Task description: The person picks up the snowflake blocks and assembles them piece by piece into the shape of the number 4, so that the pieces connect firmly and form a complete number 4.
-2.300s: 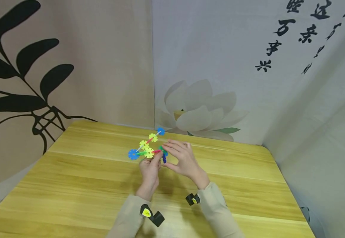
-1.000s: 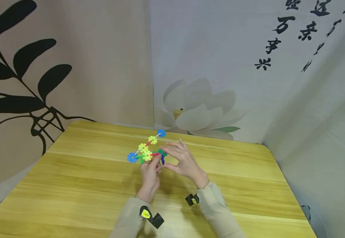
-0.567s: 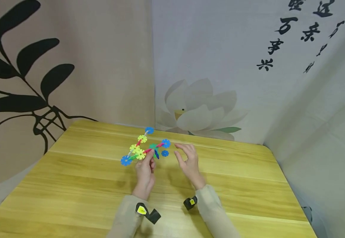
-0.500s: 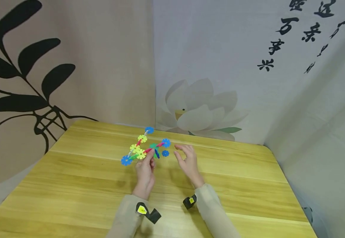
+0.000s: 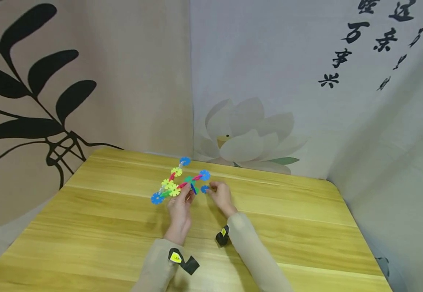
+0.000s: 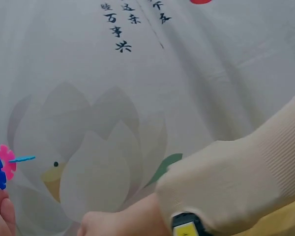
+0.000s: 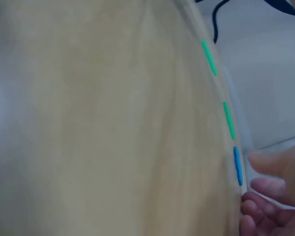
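My left hand (image 5: 180,207) grips a chain of linked plastic snowflake discs (image 5: 174,190) in yellow, blue, green, red and white, raised in front of me. A dark blue disc (image 5: 193,189) stands edge-on by its fingertips. In the left wrist view, blue and pink discs (image 6: 10,162) show above the fingers. The fingertips of my right hand (image 5: 221,196) pinch a small blue disc (image 5: 204,189) just right of the chain. Whether that disc is joined to the chain, I cannot tell. Curled right fingers show in the right wrist view.
The wooden table (image 5: 288,227) runs back to a printed backdrop (image 5: 142,81). In the right wrist view, thin green pieces (image 7: 229,120) and a blue piece (image 7: 237,165) lie along the table's edge.
The chain moved left with my left hand, uncovering blue discs at its right. My right hand first drew away to the right with fingers spread, then came back left onto the small blue disc.
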Tool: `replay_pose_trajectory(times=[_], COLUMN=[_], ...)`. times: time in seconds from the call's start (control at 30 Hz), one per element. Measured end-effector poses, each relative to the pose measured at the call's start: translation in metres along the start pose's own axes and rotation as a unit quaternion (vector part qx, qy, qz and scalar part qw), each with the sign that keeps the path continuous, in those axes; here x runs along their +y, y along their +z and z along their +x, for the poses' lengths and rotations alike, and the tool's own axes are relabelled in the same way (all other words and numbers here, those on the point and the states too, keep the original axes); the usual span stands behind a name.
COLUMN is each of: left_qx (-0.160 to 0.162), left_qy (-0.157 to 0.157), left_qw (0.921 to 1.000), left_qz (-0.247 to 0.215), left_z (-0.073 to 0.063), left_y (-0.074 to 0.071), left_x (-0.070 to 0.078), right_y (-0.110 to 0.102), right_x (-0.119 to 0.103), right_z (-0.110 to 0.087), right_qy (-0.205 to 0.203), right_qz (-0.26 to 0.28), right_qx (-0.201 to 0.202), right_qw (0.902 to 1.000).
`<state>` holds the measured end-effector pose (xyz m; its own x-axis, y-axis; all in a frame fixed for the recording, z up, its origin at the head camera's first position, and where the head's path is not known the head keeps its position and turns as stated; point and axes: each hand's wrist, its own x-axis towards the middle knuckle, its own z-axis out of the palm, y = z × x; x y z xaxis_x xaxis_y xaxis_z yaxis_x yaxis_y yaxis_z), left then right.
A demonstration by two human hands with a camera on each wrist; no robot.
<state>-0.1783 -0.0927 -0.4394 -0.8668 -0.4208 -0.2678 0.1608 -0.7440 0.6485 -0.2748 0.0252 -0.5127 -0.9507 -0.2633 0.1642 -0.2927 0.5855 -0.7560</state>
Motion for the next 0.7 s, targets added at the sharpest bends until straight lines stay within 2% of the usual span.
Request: replay_pose_trajectory(times=[0.23, 0.4, 0.5, 0.6, 0.7], left_qx=[0.010, 0.024, 0.026, 0.027, 0.026], left_qy=[0.004, 0.003, 0.002, 0.000, -0.001], left_qw=[0.9999, 0.9997, 0.9996, 0.9996, 0.9996], left_qz=[0.002, -0.001, 0.003, 0.006, 0.006], left_z=[0.000, 0.000, 0.000, 0.000, 0.000], left_y=[0.000, 0.001, 0.000, 0.000, -0.001], left_x=[0.000, 0.000, 0.001, 0.002, 0.002], right_y=[0.001, -0.007, -0.011, -0.013, -0.016], right_x=[-0.011, -0.019, -0.020, -0.020, -0.019], right_z=[0.010, 0.014, 0.012, 0.006, -0.002], right_qy=[0.025, 0.095, 0.132, 0.148, 0.155], right_qz=[-0.074, -0.078, -0.056, -0.001, 0.080], right_qx=[-0.044, -0.088, -0.093, -0.079, -0.067], right_qw=[0.9960, 0.9885, 0.9853, 0.9858, 0.9824])
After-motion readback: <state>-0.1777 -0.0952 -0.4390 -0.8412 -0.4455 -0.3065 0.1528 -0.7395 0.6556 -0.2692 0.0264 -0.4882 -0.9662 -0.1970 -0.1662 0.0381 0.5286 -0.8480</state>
